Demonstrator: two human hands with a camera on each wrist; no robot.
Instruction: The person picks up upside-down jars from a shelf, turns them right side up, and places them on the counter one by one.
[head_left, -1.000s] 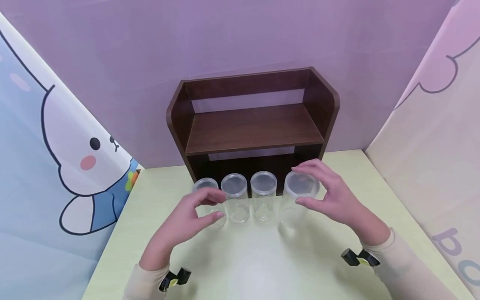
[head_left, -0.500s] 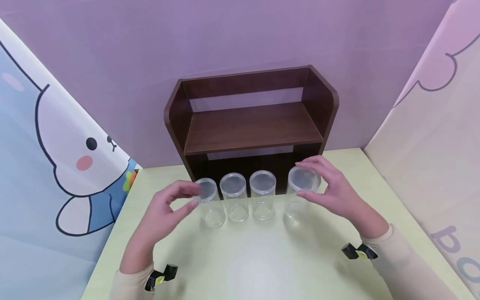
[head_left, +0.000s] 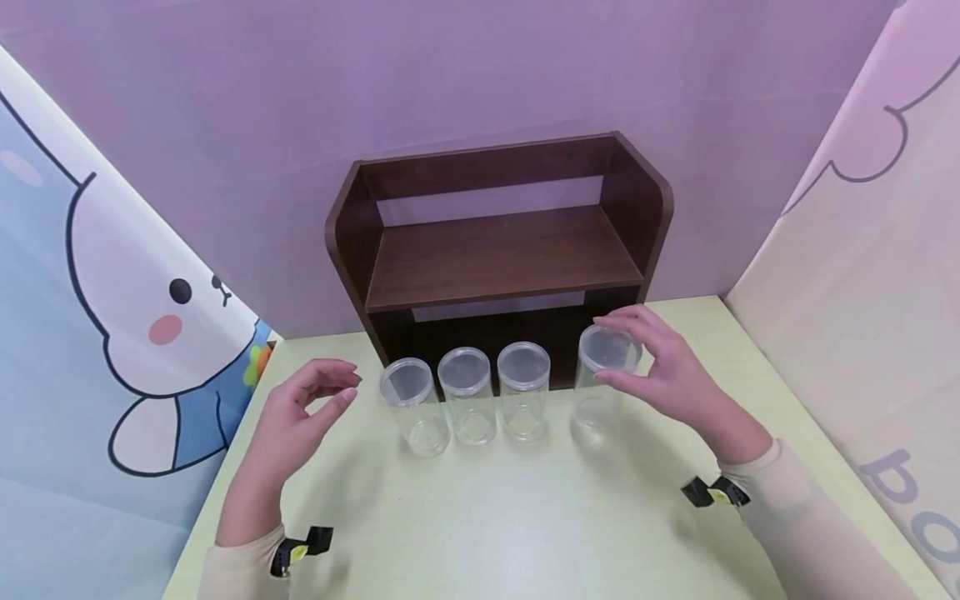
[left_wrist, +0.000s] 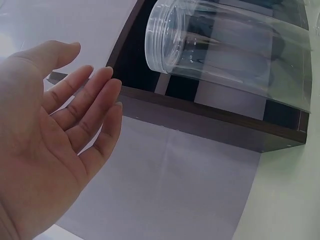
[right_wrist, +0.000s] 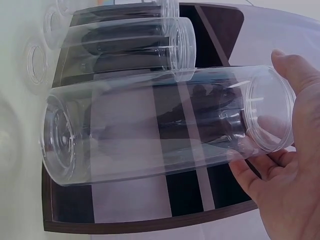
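My right hand (head_left: 675, 379) holds a clear lidded jar (head_left: 596, 408) near its lid, thumb on one side and fingers on the other. In the right wrist view the jar (right_wrist: 150, 127) looks slightly raised, its base apart from the pale tabletop. Left of it, three similar jars stand upright in a row: a near one (head_left: 525, 408), a middle one (head_left: 472, 408) and a leftmost one (head_left: 423, 417). My left hand (head_left: 300, 417) hovers left of the leftmost jar, holding nothing. Its fingers (left_wrist: 82, 110) are loosely bent, apart from that jar (left_wrist: 225, 50) in the left wrist view.
Behind the jars stands a dark brown two-tier shelf (head_left: 502, 254) against a purple wall (head_left: 480, 75). The pale table (head_left: 480, 517) extends in front. Printed panels rise on the left (head_left: 165, 392) and right (head_left: 870, 317) sides.
My left hand has drawn back leftward, away from the leftmost jar. My right hand, with its jar, has shifted slightly away from me and rightward.
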